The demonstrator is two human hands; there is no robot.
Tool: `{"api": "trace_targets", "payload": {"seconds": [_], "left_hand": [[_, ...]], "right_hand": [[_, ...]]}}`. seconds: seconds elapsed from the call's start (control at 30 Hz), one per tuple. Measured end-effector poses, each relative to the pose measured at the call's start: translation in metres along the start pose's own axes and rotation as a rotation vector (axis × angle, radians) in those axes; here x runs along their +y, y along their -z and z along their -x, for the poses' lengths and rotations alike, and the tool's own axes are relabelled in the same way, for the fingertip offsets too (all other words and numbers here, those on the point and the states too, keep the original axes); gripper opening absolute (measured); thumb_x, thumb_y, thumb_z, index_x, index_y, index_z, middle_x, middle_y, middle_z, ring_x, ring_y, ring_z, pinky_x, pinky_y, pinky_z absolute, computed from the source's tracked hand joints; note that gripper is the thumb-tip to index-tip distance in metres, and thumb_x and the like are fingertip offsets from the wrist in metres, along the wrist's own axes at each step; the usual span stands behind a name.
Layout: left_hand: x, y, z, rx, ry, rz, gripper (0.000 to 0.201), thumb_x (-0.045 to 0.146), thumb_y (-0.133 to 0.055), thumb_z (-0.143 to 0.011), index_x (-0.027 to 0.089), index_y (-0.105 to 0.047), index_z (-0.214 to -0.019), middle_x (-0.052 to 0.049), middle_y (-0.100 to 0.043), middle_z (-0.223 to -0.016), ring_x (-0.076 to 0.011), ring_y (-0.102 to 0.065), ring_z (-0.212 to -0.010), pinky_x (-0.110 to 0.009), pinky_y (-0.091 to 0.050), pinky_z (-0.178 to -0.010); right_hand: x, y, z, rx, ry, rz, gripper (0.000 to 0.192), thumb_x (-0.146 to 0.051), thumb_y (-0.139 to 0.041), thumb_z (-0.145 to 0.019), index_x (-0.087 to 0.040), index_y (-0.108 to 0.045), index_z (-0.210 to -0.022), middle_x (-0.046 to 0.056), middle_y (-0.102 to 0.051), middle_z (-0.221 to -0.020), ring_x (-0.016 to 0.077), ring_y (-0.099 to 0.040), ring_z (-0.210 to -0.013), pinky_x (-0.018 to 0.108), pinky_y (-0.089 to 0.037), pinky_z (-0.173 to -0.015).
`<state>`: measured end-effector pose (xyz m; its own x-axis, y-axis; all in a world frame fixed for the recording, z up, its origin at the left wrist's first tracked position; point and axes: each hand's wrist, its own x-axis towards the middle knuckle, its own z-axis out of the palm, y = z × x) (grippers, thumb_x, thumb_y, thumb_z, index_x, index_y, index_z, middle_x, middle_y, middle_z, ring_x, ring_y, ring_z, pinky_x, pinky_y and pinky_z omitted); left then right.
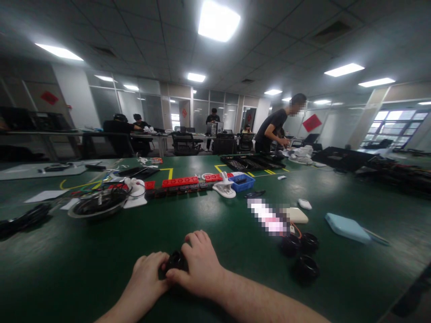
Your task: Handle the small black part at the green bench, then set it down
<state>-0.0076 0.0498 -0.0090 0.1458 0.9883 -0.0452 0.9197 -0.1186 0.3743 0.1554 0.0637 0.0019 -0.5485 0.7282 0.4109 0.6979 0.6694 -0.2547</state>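
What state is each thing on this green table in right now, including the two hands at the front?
left hand: closed on the small black part, resting on the table
right hand: closed over the same part from above
small black part: gripped between both hands, mostly hidden
black round parts: lying loose, untouched
blue basket: upright, open-topped
light blue flat case: lying flat, shut
round tray of cables: filled with cables

1. We work at a wide green table [215,220] marked with yellow tape lines.
2. Near us lie three black round parts [301,253], a light blue case [346,227] and a white pad [297,215].
3. Farther off sit red strips [180,181], a blue bin [243,183], a round dish of cables [97,204] and black trays [252,161].
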Motion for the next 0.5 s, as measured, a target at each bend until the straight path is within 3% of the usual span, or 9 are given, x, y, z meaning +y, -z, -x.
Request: {"api": "trace_targets", "payload": {"seconds": [0.5], "left_hand": [[0.0054,0.0016,0.0027,0.000,-0.026,0.010,0.010,0.024,-0.045,-0.064,0.020,-0.053,-0.068,0.000,-0.059,-0.074,-0.0187,-0.053,-0.075,-0.031,-0.032,-0.073]], "right_hand": [[-0.0050,-0.0019,-0.0003,-0.016,-0.061,-0.088,0.045,-0.057,-0.058,-0.068,-0.015,-0.057,-0.084,0.009,-0.047,-0.102,0.0235,-0.039,-0.096,0.038,-0.034,-0.085]]}}
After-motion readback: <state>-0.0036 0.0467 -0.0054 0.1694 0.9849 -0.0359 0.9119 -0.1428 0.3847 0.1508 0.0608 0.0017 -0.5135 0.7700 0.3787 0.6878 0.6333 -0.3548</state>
